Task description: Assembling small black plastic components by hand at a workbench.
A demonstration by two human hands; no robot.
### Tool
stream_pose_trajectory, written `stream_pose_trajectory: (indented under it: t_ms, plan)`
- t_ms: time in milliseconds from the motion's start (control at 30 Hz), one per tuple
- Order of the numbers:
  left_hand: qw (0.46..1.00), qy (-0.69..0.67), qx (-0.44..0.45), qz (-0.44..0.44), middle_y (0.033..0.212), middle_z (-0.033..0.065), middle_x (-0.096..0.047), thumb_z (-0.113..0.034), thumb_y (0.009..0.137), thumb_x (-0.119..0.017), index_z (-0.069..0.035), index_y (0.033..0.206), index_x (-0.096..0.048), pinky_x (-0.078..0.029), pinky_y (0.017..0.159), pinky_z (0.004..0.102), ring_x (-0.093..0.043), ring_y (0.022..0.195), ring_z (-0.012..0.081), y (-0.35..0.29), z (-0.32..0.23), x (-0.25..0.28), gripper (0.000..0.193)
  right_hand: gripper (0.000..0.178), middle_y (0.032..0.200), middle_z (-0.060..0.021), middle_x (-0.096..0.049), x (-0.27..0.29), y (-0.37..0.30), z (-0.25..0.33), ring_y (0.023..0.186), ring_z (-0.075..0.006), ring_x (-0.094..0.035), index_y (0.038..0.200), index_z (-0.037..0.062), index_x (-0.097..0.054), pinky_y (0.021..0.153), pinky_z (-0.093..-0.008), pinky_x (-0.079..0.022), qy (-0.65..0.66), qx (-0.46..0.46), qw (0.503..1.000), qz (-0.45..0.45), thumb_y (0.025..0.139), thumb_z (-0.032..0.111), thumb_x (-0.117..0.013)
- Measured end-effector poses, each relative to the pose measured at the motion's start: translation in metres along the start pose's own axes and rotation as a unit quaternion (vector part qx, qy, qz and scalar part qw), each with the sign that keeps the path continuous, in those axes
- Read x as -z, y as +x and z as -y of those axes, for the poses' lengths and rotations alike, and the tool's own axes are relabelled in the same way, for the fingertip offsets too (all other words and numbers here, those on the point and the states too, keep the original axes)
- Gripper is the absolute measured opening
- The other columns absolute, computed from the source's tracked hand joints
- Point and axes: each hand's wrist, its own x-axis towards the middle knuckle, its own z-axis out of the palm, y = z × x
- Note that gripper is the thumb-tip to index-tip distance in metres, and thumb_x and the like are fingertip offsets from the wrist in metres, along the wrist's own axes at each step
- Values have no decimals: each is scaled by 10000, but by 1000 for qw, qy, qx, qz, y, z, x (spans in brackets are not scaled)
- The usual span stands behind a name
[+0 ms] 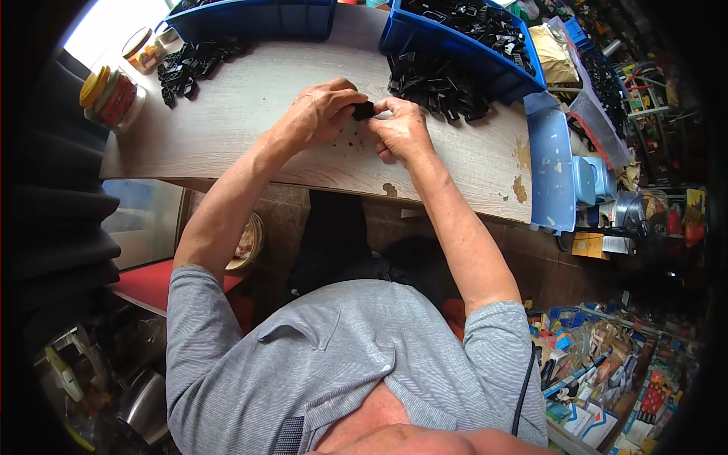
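Observation:
Over the middle of the pale wooden table (250, 129), my two hands meet at a small black plastic part (364, 111). My left hand (322, 110) grips it from the left, with fingers curled over it. From the other side, my right hand (402, 129) pinches it between thumb and fingertips. The part's exact shape is mostly covered by my fingers. Beyond my right hand lies a loose pile of black plastic parts (440, 87). A smaller pile of black parts (189, 64) lies at the far left.
Two blue bins, one at the back (258, 19) and one at the back right (462, 53), border the work area. A yellow-lidded jar (114, 98) stands at the left edge. Past the table's right end hangs a blue plastic panel (551, 159). Cluttered goods (599, 371) fill the lower right.

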Motion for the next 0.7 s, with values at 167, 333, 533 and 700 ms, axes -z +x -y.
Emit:
stream_pose_trajectory:
  t_ms: [167,333,533,700]
  plan:
    - [997,-75,-2,-10,1099,105,-719,-16,892,-693,-75,1154,-720,-593,799,397,-720,938,319,-2,3,-4,270,227,644,-64,-650,3,-1,-3,490,-137,-624,1028,67,-699,410,-302,-530,28,5,1000,11,810,84,-760]
    - [996,-75,-40,-30,1103,110,-721,-10,894,-690,-73,1161,-721,-601,796,408,-725,930,321,-6,3,-8,276,219,624,-60,-631,4,-3,-2,456,-127,-586,1043,40,-686,378,-288,-480,56,17,998,18,830,58,-731]
    - [998,-1,-63,-13,1165,113,-719,-2,892,-677,-58,1179,-715,-582,896,407,-705,1049,313,-15,-8,-2,295,278,693,-28,-633,4,-5,0,453,-105,-571,1171,9,-656,350,-257,-412,60,25,997,43,896,26,-690]
    - [996,68,-53,4,1231,119,-702,-36,903,-665,-59,1249,-690,-529,1011,429,-647,1195,288,-20,-17,-2,347,276,643,-9,-616,6,-2,3,447,-98,-564,1171,11,-671,351,-254,-414,37,45,996,72,898,31,-705]
